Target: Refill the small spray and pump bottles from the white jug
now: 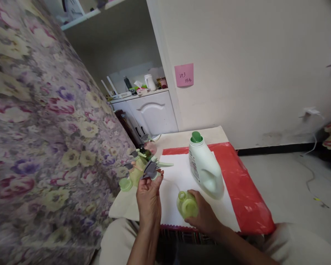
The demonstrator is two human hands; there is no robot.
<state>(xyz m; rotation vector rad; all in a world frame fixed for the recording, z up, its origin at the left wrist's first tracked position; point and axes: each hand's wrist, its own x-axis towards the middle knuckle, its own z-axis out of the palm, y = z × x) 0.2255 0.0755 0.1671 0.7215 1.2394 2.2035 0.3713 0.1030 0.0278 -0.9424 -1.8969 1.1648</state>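
My left hand [150, 195] is closed around a grey and pale-green trigger spray head [150, 170], held up at the left of the table. From it a thin clear dip tube [173, 183] hangs down towards the right. A translucent yellow-green spray bottle [189, 207] with an uncovered neck is gripped by my right hand [203, 214], low over the white sheet [179, 165]. Just beyond the bottle stands a large pale-green detergent jug [205, 171]. Its mouth is uncapped, showing a dark green spout [196, 137].
More spray bottles [138, 170] and a light green cap [125, 184] crowd the table's left edge by a floral curtain [57, 147]. Red cloth [246, 195] covers the table's right side. Behind are a white cabinet [154, 114] and a wall with a pink note [184, 75].
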